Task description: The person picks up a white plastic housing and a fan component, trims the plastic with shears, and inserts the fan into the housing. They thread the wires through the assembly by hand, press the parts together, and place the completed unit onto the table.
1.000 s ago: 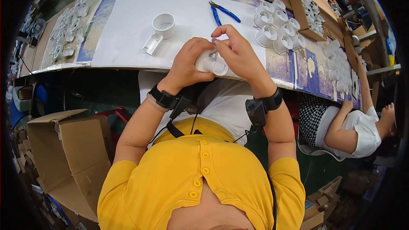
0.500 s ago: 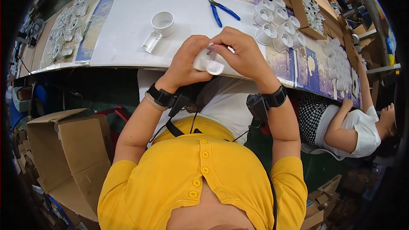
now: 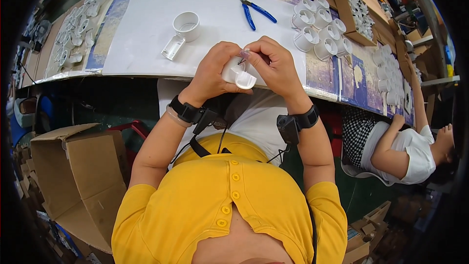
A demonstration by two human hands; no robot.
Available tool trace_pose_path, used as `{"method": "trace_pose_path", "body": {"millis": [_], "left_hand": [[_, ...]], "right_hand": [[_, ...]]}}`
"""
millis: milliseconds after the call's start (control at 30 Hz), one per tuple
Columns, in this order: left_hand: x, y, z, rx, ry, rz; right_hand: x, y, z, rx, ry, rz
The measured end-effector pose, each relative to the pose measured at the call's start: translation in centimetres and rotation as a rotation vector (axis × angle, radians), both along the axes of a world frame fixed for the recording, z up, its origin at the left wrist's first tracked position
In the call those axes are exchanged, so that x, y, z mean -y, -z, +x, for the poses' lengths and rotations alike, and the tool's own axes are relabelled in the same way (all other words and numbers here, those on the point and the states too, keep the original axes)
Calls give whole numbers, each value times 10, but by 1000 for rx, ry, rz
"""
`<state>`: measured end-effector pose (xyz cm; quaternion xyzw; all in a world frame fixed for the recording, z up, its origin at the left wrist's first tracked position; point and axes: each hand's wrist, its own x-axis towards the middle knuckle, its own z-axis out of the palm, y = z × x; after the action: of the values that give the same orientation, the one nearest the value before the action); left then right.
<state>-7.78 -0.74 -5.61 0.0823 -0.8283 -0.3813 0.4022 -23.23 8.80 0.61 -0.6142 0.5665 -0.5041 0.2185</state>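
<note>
Fingers of left hand (image 3: pixel 215 71) and right hand (image 3: pixel 276 66) both grasp a white fitting (image 3: pixel 238 74) over the counter (image 3: pixel 146 34) edge, near blue pliers (image 3: pixel 256 12).

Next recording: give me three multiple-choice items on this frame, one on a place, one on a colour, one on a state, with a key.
1. Where do the blue-handled pliers lie?
A. On the white sheet on the bench, beyond the hands
B. Inside the open cardboard box
C. In the right hand

2. What colour are the round plastic cups grouped to the right of the pliers?
A. Black
B. White
C. Red

3. How is the small white plastic part held?
A. Lying alone on the bench
B. In the grip of the left hand and right hand together, above the bench edge
C. Pinned under the pliers

Key: 1 A, the pliers rest on the sheet, untouched. 2 B, every cup in that group is white. 3 B, both hands close around the part.
</note>
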Motion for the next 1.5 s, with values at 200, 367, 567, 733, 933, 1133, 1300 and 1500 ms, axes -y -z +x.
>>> {"method": "trace_pose_path", "body": {"millis": [200, 367, 567, 733, 933, 1133, 1300, 1500], "left_hand": [[3, 6, -1, -32, -36, -112], [0, 5, -2, -50, -79, -85], [1, 3, -1, 25, -47, -40], [1, 0, -1, 25, 2, -29], [1, -8, 1, -68, -9, -16], [-7, -4, -7, -118, -15, 80], [-13, 0, -17, -19, -139, 19], [-22, -2, -17, 241, -175, 211]], "right_hand": [[0, -1, 4, 20, 15, 63], [-2, -6, 5, 326, -43, 182], [-3, -13, 8, 391, -102, 73], [3, 8, 6, 584, -6, 24], [9, 27, -26, 844, -108, -45], [13, 36, 2, 550, -45, 44], [20, 48, 4, 731, -197, 103], [23, 39, -3, 795, -82, 172]]}}
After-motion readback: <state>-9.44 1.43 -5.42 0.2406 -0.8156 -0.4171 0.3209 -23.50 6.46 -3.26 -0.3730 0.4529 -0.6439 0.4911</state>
